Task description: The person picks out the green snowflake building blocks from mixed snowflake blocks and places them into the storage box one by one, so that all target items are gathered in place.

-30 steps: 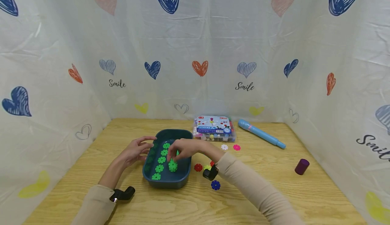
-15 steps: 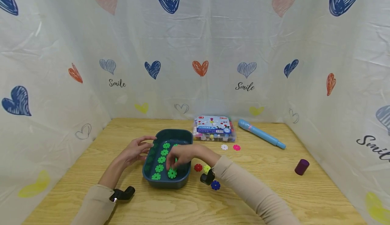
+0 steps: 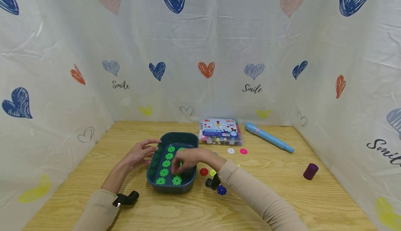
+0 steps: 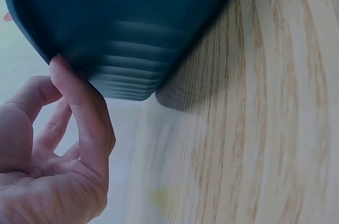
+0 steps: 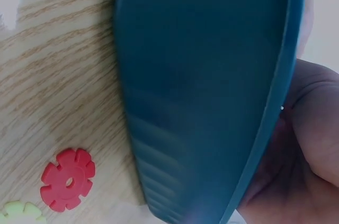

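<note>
A dark teal basin (image 3: 175,189) stands on the table between my hands. Green snowflake discs (image 3: 165,164) lie in a row along its left side. My left hand (image 3: 139,155) touches the left rim with loosely bent fingers; in the left wrist view a fingertip (image 4: 59,65) meets that rim. My right hand (image 3: 189,157) reaches inside with bent fingers, holding a green disc (image 3: 180,164) that shows edge-on. Another green disc (image 3: 177,180) lies flat just below the fingertips. In the right wrist view the basin's wall (image 5: 201,75) hides the fingertips.
Right of the basin lie a red disc (image 5: 69,180), a yellow disc (image 3: 212,173) and a blue disc (image 3: 221,190). Farther back are a white disc (image 3: 230,151), a pink disc (image 3: 243,151), a clear box of parts (image 3: 220,132) and a blue tube (image 3: 268,137). A purple cylinder (image 3: 310,171) stands at right.
My right hand has moved toward the near end inside the basin, and the flat green disc under its fingers has shifted the same way. My left hand stays at the rim.
</note>
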`<action>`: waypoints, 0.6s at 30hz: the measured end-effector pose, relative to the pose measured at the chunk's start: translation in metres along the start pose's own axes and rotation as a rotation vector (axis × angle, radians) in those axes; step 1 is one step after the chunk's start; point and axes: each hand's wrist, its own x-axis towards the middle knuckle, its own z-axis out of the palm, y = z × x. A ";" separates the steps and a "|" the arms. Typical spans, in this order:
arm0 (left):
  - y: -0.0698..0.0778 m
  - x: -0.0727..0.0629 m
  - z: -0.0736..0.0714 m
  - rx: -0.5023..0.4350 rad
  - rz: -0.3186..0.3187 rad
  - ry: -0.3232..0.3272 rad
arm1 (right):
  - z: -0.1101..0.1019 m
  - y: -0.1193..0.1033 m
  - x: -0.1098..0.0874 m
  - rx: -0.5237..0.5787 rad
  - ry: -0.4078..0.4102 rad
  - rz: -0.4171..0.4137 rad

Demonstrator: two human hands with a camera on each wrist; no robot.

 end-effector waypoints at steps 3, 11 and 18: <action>0.000 0.000 0.000 0.006 -0.001 0.002 | -0.001 0.001 -0.003 0.014 0.027 0.008; 0.001 -0.001 0.000 0.052 -0.005 0.019 | -0.014 0.008 -0.019 0.044 0.134 -0.018; 0.008 -0.005 0.000 0.185 0.035 0.034 | -0.026 0.021 -0.048 0.006 0.289 -0.060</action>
